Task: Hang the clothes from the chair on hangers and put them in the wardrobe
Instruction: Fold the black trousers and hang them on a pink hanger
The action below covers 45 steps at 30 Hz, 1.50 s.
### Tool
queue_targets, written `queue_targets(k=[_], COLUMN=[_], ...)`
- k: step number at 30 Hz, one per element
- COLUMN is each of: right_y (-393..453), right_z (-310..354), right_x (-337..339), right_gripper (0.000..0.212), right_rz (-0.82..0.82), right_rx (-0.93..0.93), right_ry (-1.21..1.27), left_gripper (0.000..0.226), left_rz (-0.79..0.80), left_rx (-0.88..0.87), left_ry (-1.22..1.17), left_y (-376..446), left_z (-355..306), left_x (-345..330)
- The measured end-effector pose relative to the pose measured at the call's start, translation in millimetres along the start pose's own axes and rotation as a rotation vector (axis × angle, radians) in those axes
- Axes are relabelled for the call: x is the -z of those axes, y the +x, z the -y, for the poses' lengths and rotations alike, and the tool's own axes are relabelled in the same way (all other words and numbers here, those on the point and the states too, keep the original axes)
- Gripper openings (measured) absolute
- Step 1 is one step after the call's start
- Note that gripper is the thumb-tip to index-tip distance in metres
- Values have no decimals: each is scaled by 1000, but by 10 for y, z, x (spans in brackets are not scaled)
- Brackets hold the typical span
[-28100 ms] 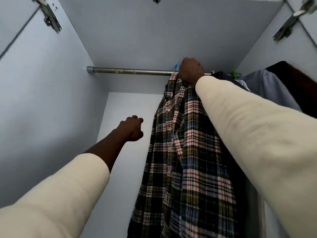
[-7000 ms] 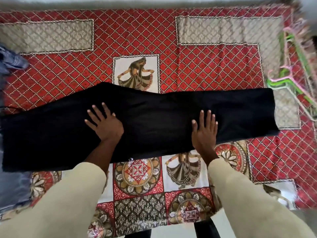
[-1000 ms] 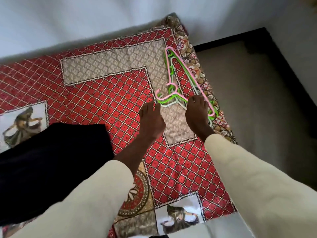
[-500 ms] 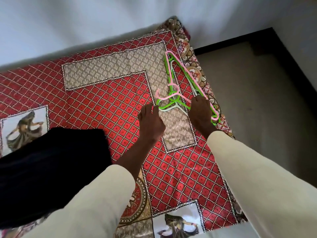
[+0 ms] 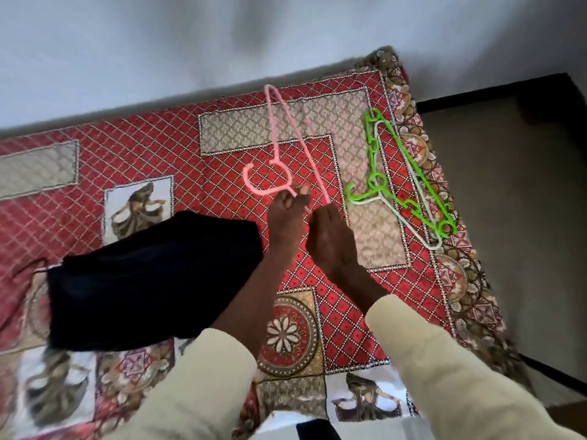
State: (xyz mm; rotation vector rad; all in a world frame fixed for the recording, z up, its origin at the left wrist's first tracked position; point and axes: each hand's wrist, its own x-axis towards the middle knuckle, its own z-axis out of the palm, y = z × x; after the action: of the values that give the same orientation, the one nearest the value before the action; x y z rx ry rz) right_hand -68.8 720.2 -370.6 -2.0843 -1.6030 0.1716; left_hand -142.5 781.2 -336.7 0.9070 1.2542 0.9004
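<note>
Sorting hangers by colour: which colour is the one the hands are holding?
Pink hanger, clearest in the head view.

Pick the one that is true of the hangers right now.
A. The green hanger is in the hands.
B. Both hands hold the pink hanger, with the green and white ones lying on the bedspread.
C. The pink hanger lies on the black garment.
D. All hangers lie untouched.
B: the left hand and right hand hold the pink hanger, while the green hanger and white hanger lie on the bedspread to the right.
</note>
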Motion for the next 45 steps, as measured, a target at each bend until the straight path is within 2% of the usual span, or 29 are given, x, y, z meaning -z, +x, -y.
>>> queue_targets(k=[1, 4, 6, 8, 11, 13, 16, 17, 20, 22, 24, 26, 29, 34, 36, 39, 42, 45], right_y=[-90, -363, -579, -735, -811, -803, -716, -673, -546, -476, -418, -392, -400, -363, -354, -407, -402, -363], right_z=[191, 801, 1243, 1600, 1932, 2050, 2114, 2106, 2069, 1976, 1836, 1655, 1397, 1001, 834, 576, 417, 430], right_x=[-99, -422, -663, -848, -999, -1017, -950, -924, -857, -830, -814, -784, -724, -749, -744, -665, -619, -626], right_gripper=[5, 31, 25, 22, 21, 17, 22, 29, 75, 87, 83, 70, 43, 32, 22, 1, 8, 34], right_rz=[29, 195, 314, 365, 283, 188, 237, 304, 510, 606, 675, 734, 816, 868, 865, 786, 770, 643], right_rx=[-2, 37, 91, 59, -237, -487, -683, -723, -871, -912, -943, -961, -854, -603, -583, -626, -632, -810], right_ry=[40, 72, 142, 300, 585, 660, 827, 922, 1190, 1219, 1192, 1133, 801, 354, 317, 433, 679, 1075], left_gripper=[18, 22, 30, 28, 20, 16, 15, 20, 34, 40, 47, 53, 67, 76, 75, 78, 79, 56], left_rz=[-74, -274, -356, -363, -382, -415, -417, -409, -314, -182, -19, 96, 219, 390, 395, 336, 188, -62], left_rx=[52, 228, 274, 263, 187, 106, -16, -59, -248, -232, -92, -17, -18, -108, -111, -94, -19, -64], left_ry=[-54, -187, -132, -123, -115, -72, 89, 198, 621, 827, 1066, 1198, 1249, 1322, 1344, 1250, 1093, 829], left_y=[10, 41, 25, -26, -108, -160, -288, -349, -506, -566, -627, -733, -869, -935, -928, -945, -966, -912], left_z=[-31, 21, 93, 130, 115, 99, 142, 176, 330, 467, 620, 761, 903, 1004, 1019, 1134, 1174, 1066], left_x=[194, 880, 1398, 1837, 2353, 2622, 2851, 2878, 2899, 2853, 2767, 2638, 2450, 2078, 1914, 1746, 1672, 1640])
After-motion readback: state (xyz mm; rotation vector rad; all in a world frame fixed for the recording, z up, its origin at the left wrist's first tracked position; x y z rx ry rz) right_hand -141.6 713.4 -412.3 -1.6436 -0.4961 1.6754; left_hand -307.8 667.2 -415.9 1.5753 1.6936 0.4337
